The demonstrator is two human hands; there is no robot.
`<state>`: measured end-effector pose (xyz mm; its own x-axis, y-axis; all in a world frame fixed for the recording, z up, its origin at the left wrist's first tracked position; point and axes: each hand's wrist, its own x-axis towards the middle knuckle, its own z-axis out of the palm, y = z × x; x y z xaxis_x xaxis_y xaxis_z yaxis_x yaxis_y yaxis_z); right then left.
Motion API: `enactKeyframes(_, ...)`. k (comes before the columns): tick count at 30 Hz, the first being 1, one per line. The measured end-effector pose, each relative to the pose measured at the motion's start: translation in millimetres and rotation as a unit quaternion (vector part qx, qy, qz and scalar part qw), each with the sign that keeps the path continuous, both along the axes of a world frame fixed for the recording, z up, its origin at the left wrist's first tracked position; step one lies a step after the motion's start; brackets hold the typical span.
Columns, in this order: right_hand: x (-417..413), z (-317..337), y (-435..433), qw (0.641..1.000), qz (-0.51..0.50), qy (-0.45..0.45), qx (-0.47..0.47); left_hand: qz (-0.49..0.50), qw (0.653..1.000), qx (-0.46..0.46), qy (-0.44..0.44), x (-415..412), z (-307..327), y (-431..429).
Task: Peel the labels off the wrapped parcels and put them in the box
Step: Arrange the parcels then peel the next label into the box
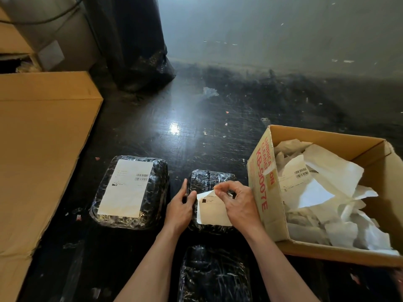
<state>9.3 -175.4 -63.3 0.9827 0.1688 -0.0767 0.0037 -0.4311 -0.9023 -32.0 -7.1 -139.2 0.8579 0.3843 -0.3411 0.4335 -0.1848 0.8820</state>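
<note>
- Peeling: right hand (237, 203) fingers (220, 189) pinch the half-lifted label (212, 211); left hand (180, 209), fingers together, steadies the middle parcel (210, 176).
- Box (261, 171), right, holds many labels.
- Left parcel (152, 188) remains labelled.

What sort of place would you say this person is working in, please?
Probably a storeroom or packing area, with the work done on the floor. Parcels wrapped in black plastic lie on a scuffed dark floor, large cardboard sheets lean at the left, and an open box holds peeled labels.
</note>
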Motion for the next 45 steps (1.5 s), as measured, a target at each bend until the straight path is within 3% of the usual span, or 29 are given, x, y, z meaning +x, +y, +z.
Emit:
enactKeyframes(18, -2.8, 21.0, 2.4, 0.999, 0.021, -0.005, 0.028, 0.005, 1.0, 0.003, -0.017, -7.4, 1.9, 0.2)
enactKeyframes(28, -10.4, 45.7, -1.1, 0.998, 0.04, -0.009, -0.038, 0.029, 0.999, -0.023, -0.013, -14.7, 7.7, -2.2)
enactKeyframes(45, -15.7, 49.4, -4.7, 0.997, 0.046, -0.041, -0.036, 0.028, 0.999, -0.042, -0.012, -24.2, 10.2, -9.8)
